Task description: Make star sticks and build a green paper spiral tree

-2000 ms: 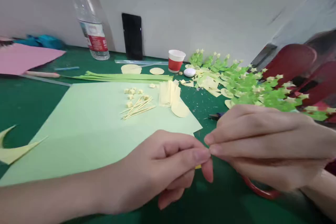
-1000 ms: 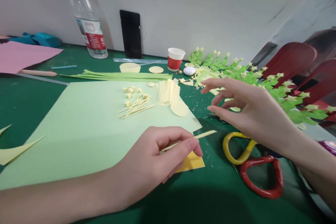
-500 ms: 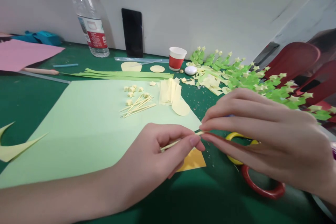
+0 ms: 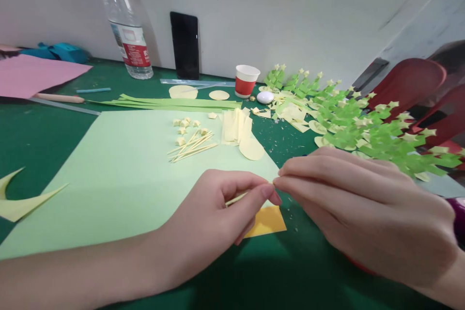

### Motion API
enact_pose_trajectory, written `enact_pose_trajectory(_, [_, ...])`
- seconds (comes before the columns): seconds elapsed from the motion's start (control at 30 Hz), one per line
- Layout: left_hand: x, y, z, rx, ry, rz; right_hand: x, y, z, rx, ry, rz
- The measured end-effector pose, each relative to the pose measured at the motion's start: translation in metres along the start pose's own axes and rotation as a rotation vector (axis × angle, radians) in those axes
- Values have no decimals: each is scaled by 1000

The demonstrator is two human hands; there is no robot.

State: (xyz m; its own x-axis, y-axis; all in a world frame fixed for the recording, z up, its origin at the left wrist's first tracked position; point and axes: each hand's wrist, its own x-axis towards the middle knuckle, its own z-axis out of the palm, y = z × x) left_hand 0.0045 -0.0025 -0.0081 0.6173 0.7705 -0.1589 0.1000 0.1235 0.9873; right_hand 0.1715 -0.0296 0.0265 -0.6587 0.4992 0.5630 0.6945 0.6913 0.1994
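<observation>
Your right hand (image 4: 359,203), apart a second ago, now meets your left hand (image 4: 221,206), both pinching one stick (image 4: 237,199) over the bench (image 4: 276,276), while other sticks (image 4: 196,152) look done and strips (image 4: 232,128) seem left.

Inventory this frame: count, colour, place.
Table: 1, green, throughout
Large sheet: 1, mint, centre
Loose sticks: several, cream, on sheet
Origami stars: several, cream, on sheet
Short strips: several, cream, on sheet
Discs: several, cream, back, right
Long strips: several, green, back
Small sheet: 1, orange, front
Left sheet: 1, pink, left
Bottle: 1, clear, left
Smartphone: 1, black, back
Cup: 1, red/white, back
Egg-shaped object: 1, white, by cup
Paper stems: many, green, right
Scraps: many, cream, right, left
Plastic strips: several, clear, back
Thin rod: 1, blue, left
Handle: 1, pinkish, left
Unclear item: 1, blue, left
Chairs: 2, red, right
Held stick: 1, cream, front
Left hand: 1, front
Right hand: 1, right
</observation>
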Motion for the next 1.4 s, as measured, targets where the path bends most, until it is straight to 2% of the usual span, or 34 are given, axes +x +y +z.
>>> enact_pose_trajectory(0.27, [0, 3, -1, -38, -41, -11, 1, -7, 8, 165, 182, 139])
enact_pose_trajectory(0.47, [4, -2, -4, -32, -1, -31, 2, -9, -2, 253, 316, 261])
enact_pose_trajectory(0.6, [7, -5, -6, -43, 20, -10, 3, 1, -8, 208, 272, 366])
enact_pose_trajectory(0.8, [4, -3, -6, -40, 4, 31, 2, 18, 1, 224, 45, 245])
enact_pose_trajectory(1.03, [3, -1, -4, 43, 42, 55, 3, 16, 3, 306, -26, 235])
enact_pose_trajectory(1.2, [3, 0, -3, 142, 74, 99, 3, 13, 2, 211, 5, 166])
enact_pose_trajectory(1.4, [2, -2, -4, -39, -6, 29, 1, 8, 5, -52, 144, -60])
